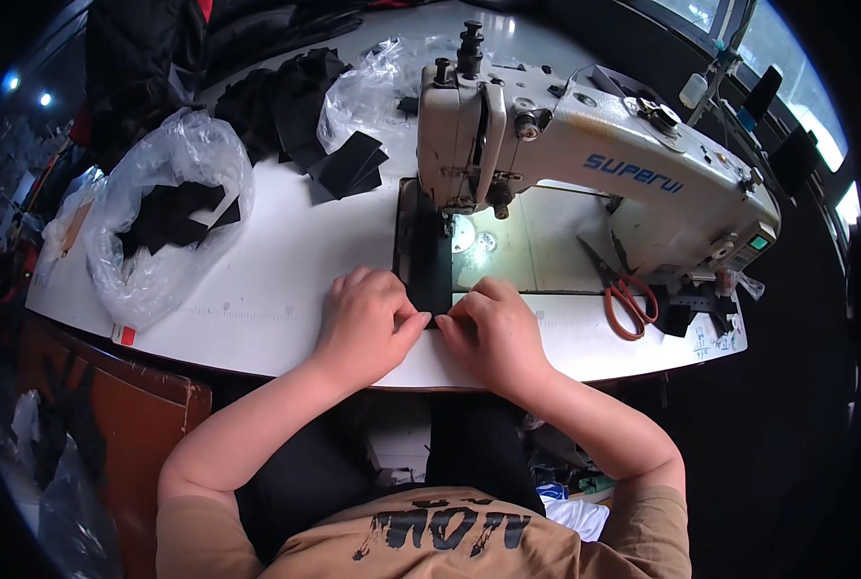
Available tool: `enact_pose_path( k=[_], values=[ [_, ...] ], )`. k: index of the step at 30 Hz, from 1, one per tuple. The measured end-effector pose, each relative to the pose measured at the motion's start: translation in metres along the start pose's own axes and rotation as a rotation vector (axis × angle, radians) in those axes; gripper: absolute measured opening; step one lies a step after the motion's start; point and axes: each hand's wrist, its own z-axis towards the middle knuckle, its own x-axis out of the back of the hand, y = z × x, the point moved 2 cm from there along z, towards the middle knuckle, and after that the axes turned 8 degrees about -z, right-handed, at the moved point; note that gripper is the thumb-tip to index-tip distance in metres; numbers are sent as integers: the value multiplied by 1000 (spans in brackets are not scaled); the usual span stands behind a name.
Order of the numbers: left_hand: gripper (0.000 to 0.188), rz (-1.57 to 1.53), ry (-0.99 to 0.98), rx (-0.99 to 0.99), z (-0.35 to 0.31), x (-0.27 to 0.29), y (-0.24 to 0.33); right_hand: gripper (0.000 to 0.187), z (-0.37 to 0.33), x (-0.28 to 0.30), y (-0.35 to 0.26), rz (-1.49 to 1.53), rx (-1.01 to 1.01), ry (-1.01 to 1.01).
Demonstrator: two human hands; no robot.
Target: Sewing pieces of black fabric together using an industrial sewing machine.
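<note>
A narrow strip of black fabric (433, 275) runs from under the needle of the sewing machine (585, 145) toward the table's front edge. Its near end is pinched by my left hand (370, 314), thumb and fingers closed at its left corner. Across from it, my right hand (496, 333) pinches the right corner, the two thumbs almost meeting. Light from the machine falls on the metal bed (517, 246) just right of the strip. What lies beneath my curled fingers is hidden.
Orange-handled scissors (629, 307) lie right of the machine bed. A clear plastic bag (223, 174) with black pieces stands at the left. Black fabric pieces (348, 166) and another clear bag (372, 96) lie farther back. Black scraps (686, 311) sit near the right edge.
</note>
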Motion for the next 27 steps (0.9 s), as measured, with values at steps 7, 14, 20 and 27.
enact_pose_path(
  k=[7,14,20,27],
  values=[
    [23,168,-255,183,25,7,2,12,-1,1,-3,39,-1,13],
    [26,171,-340,256,26,7,-1,24,-12,8,-9,-132,187,14],
    [26,46,-35,255,3,9,-10,32,-14,18,-10,-203,256,-9],
    [31,139,580,232,16,139,-119,27,-13,14,-8,-195,244,-8]
  ],
)
